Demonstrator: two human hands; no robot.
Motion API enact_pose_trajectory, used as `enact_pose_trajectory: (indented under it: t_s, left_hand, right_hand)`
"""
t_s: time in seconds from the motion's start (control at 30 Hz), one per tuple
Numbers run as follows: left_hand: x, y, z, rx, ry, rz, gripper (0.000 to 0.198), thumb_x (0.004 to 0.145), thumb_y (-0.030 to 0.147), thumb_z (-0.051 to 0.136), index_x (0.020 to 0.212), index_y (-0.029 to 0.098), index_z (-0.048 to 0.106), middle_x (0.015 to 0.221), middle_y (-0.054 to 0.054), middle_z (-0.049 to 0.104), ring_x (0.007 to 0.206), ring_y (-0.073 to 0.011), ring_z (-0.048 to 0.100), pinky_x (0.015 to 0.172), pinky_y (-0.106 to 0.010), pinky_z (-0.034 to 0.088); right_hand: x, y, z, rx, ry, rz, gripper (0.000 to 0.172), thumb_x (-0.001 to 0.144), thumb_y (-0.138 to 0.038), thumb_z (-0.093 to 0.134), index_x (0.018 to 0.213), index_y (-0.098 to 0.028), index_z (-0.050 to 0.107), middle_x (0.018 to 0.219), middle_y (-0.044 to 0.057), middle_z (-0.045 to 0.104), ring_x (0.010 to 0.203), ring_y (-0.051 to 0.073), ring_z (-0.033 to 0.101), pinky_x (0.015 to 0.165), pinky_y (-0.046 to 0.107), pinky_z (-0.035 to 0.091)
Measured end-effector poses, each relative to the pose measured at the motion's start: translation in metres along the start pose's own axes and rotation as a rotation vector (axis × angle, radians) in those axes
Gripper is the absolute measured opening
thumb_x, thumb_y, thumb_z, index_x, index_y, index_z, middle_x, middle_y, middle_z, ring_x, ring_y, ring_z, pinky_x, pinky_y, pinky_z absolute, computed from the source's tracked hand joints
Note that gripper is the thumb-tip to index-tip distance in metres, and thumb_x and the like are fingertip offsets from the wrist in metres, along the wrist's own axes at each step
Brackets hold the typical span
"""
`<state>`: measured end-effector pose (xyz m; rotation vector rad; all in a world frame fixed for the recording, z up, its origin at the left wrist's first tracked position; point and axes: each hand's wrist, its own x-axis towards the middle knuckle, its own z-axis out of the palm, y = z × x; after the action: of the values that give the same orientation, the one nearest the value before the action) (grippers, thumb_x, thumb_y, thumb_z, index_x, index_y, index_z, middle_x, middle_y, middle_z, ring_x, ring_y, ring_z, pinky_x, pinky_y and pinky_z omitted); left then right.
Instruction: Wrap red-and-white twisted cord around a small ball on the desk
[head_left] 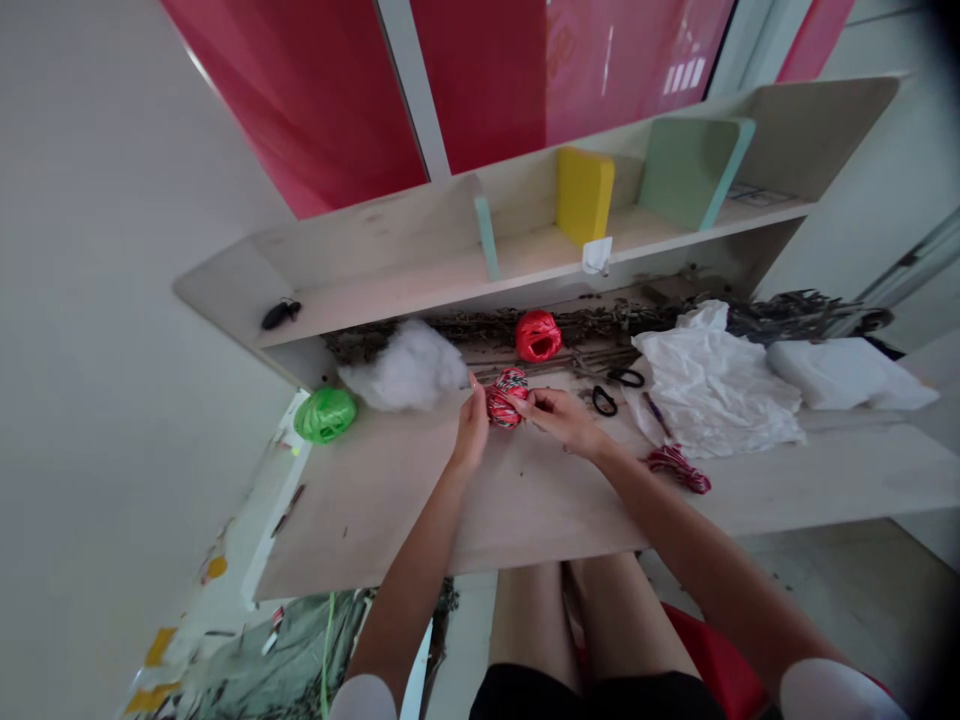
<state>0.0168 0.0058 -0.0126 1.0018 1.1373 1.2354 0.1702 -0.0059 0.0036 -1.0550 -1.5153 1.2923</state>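
A round bundle wound with red, white and dark strands (507,398) is held just above the desk, between my two hands. My left hand (472,425) grips its left side, with the fingers pointing up. On the right side, my right hand (559,415) pinches the bundle's surface with thumb and forefinger. Right behind the bundle sits a red roll of plastic twine (538,336). White fluffy stuffing (412,368) lies to the left of my left hand. Black-handled scissors (615,391) rest to the right of my right hand.
A green twine ball (325,415) sits at the desk's left end. Dry twigs (592,325) run along the back under the shelf (405,290). On the right are crumpled white paper (712,385), a white block (832,372) and a red-white cord bundle (677,468).
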Motion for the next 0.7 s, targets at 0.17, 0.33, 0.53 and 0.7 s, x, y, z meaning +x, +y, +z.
enact_pose_trajectory:
  t_s: [0.17,0.33,0.53,0.7]
  left_hand:
    - [-0.003,0.001,0.001,0.057,-0.219,-0.064,0.064,0.064,0.059,0.074,0.113,0.018,0.061,0.089,-0.005,0.069,0.072,-0.0158,0.063,0.059,-0.024,0.048]
    - [-0.004,0.01,-0.003,-0.001,-0.234,-0.153,0.059,0.075,0.06,0.062,0.118,0.02,0.062,0.08,-0.004,0.069,0.059,-0.0147,0.06,0.045,-0.022,0.036]
    - [-0.008,0.02,-0.008,-0.149,-0.206,-0.327,0.056,0.079,0.047,0.058,0.129,0.023,0.054,0.092,-0.005,0.071,0.064,-0.0168,0.062,0.052,-0.025,0.043]
    - [-0.006,0.02,-0.012,-0.308,-0.148,-0.376,0.053,0.079,0.044,0.056,0.129,0.025,0.052,0.102,-0.006,0.069,0.072,-0.0191,0.064,0.057,-0.028,0.049]
  right_hand:
    - [0.004,0.011,-0.004,0.101,-0.041,0.042,0.059,0.07,-0.076,0.056,0.061,-0.019,0.046,0.051,-0.006,0.036,0.047,0.006,0.026,0.045,0.025,0.017]
    - [0.001,0.003,-0.015,0.351,-0.175,0.123,0.056,0.071,-0.07,0.063,0.06,-0.019,0.04,0.052,-0.008,0.028,0.044,0.004,0.019,0.043,0.024,0.012]
    - [-0.001,-0.007,-0.027,0.492,-0.14,0.169,0.055,0.07,-0.061,0.071,0.06,-0.02,0.036,0.053,-0.01,0.024,0.043,0.004,0.014,0.04,0.023,0.008]
    - [0.001,-0.004,-0.028,0.502,-0.127,0.186,0.054,0.066,-0.06,0.074,0.06,-0.019,0.039,0.053,-0.009,0.028,0.043,0.003,0.015,0.041,0.022,0.008]
